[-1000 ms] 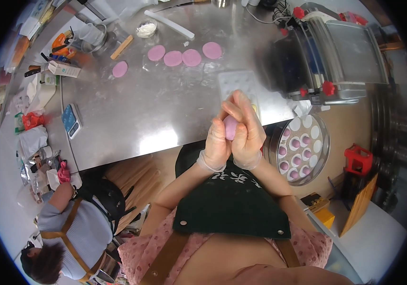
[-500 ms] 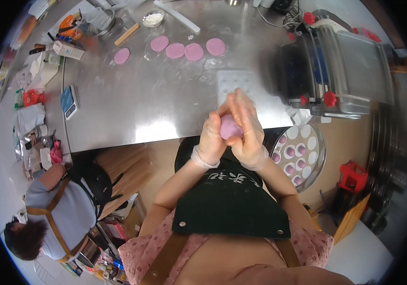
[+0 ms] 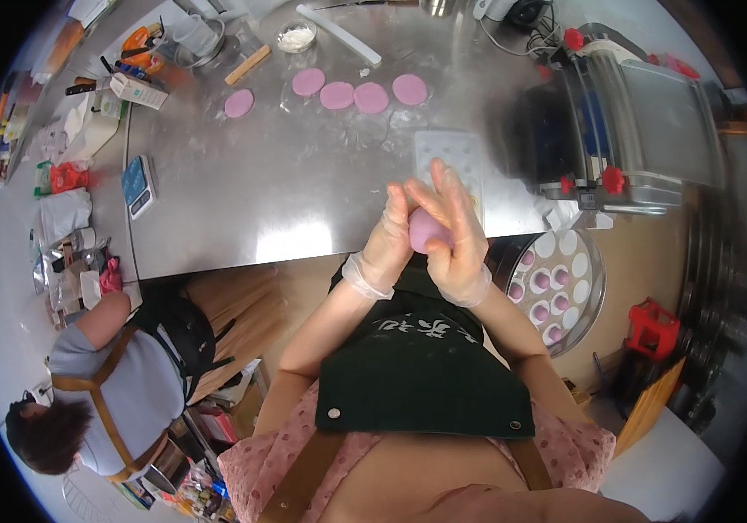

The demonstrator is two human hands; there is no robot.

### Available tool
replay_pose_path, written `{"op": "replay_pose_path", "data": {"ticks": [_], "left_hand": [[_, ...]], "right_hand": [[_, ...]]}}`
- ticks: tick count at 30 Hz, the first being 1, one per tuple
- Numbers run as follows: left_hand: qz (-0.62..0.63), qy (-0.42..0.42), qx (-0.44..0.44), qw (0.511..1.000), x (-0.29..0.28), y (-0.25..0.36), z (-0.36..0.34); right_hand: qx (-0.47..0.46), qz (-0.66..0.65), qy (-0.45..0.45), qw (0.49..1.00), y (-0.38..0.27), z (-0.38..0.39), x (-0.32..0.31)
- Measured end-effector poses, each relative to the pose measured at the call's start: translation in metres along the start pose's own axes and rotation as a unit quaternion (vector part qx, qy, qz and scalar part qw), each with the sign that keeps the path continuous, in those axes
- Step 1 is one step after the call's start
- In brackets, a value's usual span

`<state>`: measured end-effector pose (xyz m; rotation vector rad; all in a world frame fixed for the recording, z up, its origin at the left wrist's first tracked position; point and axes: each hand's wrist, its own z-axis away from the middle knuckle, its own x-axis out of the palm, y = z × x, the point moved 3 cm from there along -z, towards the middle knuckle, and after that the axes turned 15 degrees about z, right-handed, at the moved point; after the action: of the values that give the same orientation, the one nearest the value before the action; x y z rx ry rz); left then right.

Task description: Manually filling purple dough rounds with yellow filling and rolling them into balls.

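Observation:
A pink dough ball (image 3: 426, 232) is cupped between my two hands, held at the front edge of the steel table. My left hand (image 3: 384, 242), in a clear plastic glove, presses its palm side against the ball from the left. From the right, my right hand (image 3: 462, 248), gloved the same way, closes round it with its thumb in front and long fingers stretched up and away. Part of the ball is hidden by the fingers. Just beyond the hands lies a pale translucent tray with round bumps (image 3: 445, 146), partly covered by my right fingers.
Several flat pink dough discs (image 3: 371, 98) lie across the back of the steel table (image 3: 243, 192). A bowl of white powder (image 3: 297, 37), a white rolling pin (image 3: 338, 35) and a scale (image 3: 138, 186) stand around. At right are a machine (image 3: 626, 131) and a round tray (image 3: 601, 301). A co-worker (image 3: 129, 375) is at left.
My fingers have spread somewhat and the left hand has tilted outward a little. The ball stays between the palms. The whole view has shifted slightly, so the table appears further right.

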<state>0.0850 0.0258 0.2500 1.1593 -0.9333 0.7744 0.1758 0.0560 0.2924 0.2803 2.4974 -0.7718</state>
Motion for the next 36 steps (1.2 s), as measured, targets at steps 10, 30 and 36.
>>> {"op": "replay_pose_path", "data": {"ticks": [10,30,36], "left_hand": [[0.001,0.038,-0.046,0.998,-0.04,0.046,0.036],[0.093,0.09,-0.082,0.988,-0.172,0.015,0.038],[0.079,0.107,-0.054,0.99,-0.219,-0.006,0.026]], "right_hand": [[0.003,0.048,-0.023,0.999,-0.045,-0.008,0.044],[0.279,0.128,-0.034,0.951,-0.025,0.101,0.128],[0.42,0.028,-0.047,0.906,-0.001,0.127,0.145]]}}
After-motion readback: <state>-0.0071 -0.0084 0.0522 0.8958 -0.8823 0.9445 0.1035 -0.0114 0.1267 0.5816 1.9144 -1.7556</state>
